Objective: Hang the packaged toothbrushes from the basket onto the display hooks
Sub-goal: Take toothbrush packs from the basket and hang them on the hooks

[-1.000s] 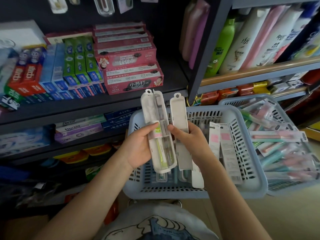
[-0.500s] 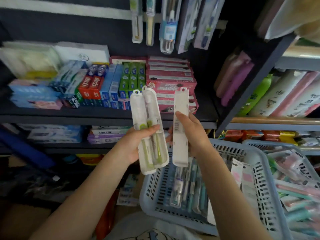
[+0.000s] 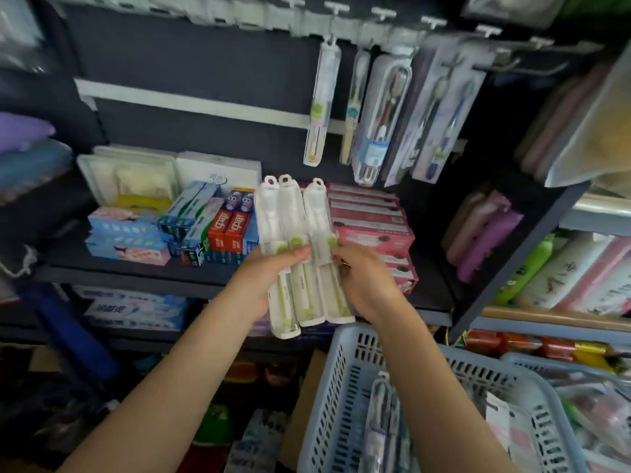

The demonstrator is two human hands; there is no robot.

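Three white packaged toothbrushes (image 3: 295, 233) with green labels stand fanned upright in front of the toothpaste shelf. My left hand (image 3: 269, 281) grips them around the middle, thumb across the front. My right hand (image 3: 365, 278) pinches the rightmost pack at its right edge. Above and to the right, display hooks (image 3: 331, 39) on a grey rail carry hanging toothbrush packs (image 3: 321, 104). The blue slotted basket (image 3: 345, 387) sits at the lower right under my right forearm, with more packaged toothbrushes (image 3: 382, 425) inside.
Toothpaste boxes (image 3: 232, 227) and pink boxes (image 3: 368, 216) fill the shelf behind my hands. A dark shelf post (image 3: 512, 254) separates bottles (image 3: 560, 268) on the right. A second basket (image 3: 580, 397) of toothbrushes lies at the far right. Several bare hooks (image 3: 485, 29) line the rail.
The view has tilted up, showing the hook rail. My right hand brought its single pack against the two in my left hand, so all three sit together, raised higher above the basket.
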